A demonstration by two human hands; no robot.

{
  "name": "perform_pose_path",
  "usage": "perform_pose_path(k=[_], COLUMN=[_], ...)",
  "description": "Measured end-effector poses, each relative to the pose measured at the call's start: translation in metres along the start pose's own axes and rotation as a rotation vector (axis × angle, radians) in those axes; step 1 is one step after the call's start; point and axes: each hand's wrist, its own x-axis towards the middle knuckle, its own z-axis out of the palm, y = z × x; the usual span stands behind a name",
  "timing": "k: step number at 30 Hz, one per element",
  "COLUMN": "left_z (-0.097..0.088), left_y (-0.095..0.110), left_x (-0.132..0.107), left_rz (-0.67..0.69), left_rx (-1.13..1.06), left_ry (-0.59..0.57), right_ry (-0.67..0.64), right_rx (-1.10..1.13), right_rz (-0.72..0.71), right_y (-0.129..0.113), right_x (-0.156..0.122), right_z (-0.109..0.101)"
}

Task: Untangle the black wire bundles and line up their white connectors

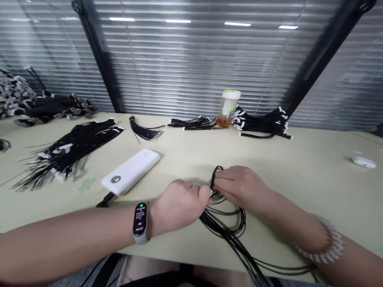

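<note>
On the long pale table (269,159), a coil of thin black cables (227,227) lies in front of the person. The left hand (178,207) and right hand (242,189) both hold it, with fingers closed on the wires.

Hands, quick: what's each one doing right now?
Left hand: closed, holding the black wire bundle.
Right hand: closed, holding the same bundle at its loops.

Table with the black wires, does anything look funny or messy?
Yes, the thin black cables droop in loose loops over the front edge of the table, unlike the neat bundle near the far edge.
</note>
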Motion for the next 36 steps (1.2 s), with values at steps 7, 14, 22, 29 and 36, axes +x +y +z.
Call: perform_pose_path(k=[7,14,22,29,36], left_z=[-0.0006,-0.0007,0.0003,-0.0006,-0.0025], left_y=[-0.0017,-0.0049,-0.0074,-0.0075,-0.0083], left_x=[-0.0001,0.0012,0.0002,0.0,0.0023], left_rz=[-0.009,-0.018,-0.05,-0.062,-0.117], left_rx=[-0.006,-0.057,-0.079,-0.095,-0.147], left_ry=[-0.004,-0.036,-0.087,-0.094,-0.171], right_ry=[-0.022,0.003,-0.096,-0.096,-0.144], right_rx=[-0.075,-0.095,-0.106,-0.121,-0.118], right_rz=[0.012,0.009,0.049,0.041,0.066], right_y=[0.0013,0.0031,0.0022,0.0026,0.0002], right_x=[0.0001,-0.0002,-0.0003,-0.0003,0.001], right_z=[0.0004,-0.005,-0.0042,-0.0041,-0.0056])
